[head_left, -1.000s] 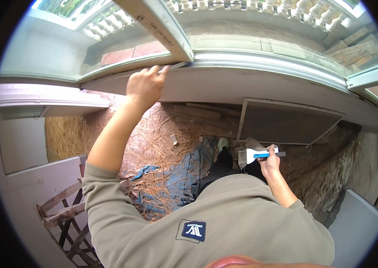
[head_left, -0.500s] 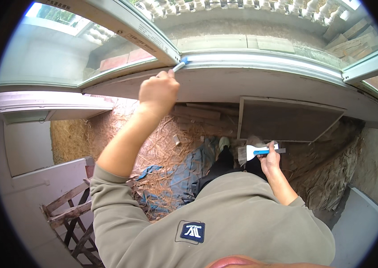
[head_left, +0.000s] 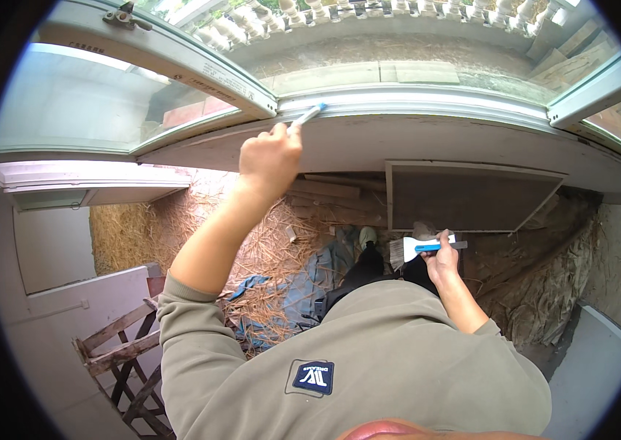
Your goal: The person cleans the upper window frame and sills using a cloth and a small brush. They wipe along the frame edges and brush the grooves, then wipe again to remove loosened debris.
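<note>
My left hand (head_left: 270,160) is closed round the pale handle of a small cleaning brush (head_left: 308,116). Its blue tip rests on the white sliding-window track (head_left: 413,100), a little right of the left sash's corner. Down in front of my body, my right hand (head_left: 443,265) grips a wide flat brush (head_left: 398,253) with grey bristles and a white body. A slim blue-handled tool (head_left: 429,248) with a grey end lies across that brush in the same grip; its exact kind is unclear.
Glass sashes (head_left: 193,84) flank the track on both sides. A framed mesh screen (head_left: 472,196) leans against the wall below the sill. Straw and a blue cloth (head_left: 318,282) cover the floor around my feet. A wooden stand (head_left: 123,352) is at lower left, a pale panel (head_left: 596,367) at lower right.
My left hand has slid the small brush rightward along the track, away from the sash corner. The whole view has shifted slightly. My right hand keeps the same grip.
</note>
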Tool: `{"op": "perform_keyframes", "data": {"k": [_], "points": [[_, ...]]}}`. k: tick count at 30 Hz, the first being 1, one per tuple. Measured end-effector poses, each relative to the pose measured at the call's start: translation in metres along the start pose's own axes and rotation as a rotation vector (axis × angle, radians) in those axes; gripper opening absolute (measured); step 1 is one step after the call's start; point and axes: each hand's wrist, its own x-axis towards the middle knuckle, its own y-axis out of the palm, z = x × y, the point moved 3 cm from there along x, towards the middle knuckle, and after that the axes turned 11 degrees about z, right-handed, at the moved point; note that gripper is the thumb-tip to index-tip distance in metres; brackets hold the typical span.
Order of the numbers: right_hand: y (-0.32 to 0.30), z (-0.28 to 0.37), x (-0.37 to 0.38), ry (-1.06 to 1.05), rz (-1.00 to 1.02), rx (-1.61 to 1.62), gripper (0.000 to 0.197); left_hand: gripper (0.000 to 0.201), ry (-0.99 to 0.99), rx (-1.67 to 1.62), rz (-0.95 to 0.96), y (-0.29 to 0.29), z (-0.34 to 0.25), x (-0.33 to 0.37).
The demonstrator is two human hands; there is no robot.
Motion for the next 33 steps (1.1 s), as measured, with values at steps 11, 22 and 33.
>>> {"op": "perform_keyframes", "data": {"k": [11, 22, 33], "points": [[-0.001, 0.016, 0.001, -0.002, 0.041, -0.003, 0.034, 0.043, -0.038, -0.384, -0.159, 0.002, -0.047, 0.021], [-0.026, 0.035, 0.005, 0.023, -0.031, 0.034, 0.034, 0.055, -0.257, -0.417, -0.117, -0.022, -0.067, -0.012], [-0.050, 0.067, 0.002, -0.009, 0.027, 0.055, 0.036, 0.039, -0.253, -0.523, -0.025, -0.028, -0.093, 0.034]]}}
